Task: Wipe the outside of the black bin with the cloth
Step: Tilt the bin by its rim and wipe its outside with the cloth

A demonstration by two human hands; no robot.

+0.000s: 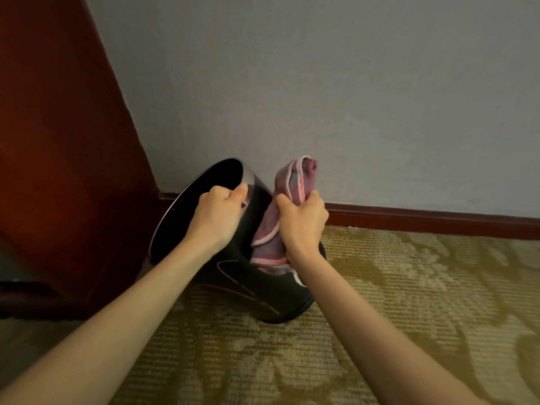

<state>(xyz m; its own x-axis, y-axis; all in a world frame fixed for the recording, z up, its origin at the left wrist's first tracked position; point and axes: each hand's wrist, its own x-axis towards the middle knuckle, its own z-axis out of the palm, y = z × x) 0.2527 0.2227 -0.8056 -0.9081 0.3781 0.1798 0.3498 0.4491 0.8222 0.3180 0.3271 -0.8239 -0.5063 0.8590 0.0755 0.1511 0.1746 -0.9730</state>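
Note:
The black bin (251,290) stands tilted on the carpet, its open mouth leaning to the left toward the wooden furniture. My left hand (219,214) grips the bin's silver rim, fingers curled over the edge. My right hand (302,223) holds a bunched mauve cloth with pink edging (287,182) against the bin's outer right side. Part of the cloth sticks up above my fist and part hangs below it along the bin's wall.
Dark red-brown wooden furniture (58,141) rises close on the left. A grey wall (350,97) with a dark red skirting board (423,222) runs behind the bin. Patterned olive carpet (409,302) covers the floor to the right and front.

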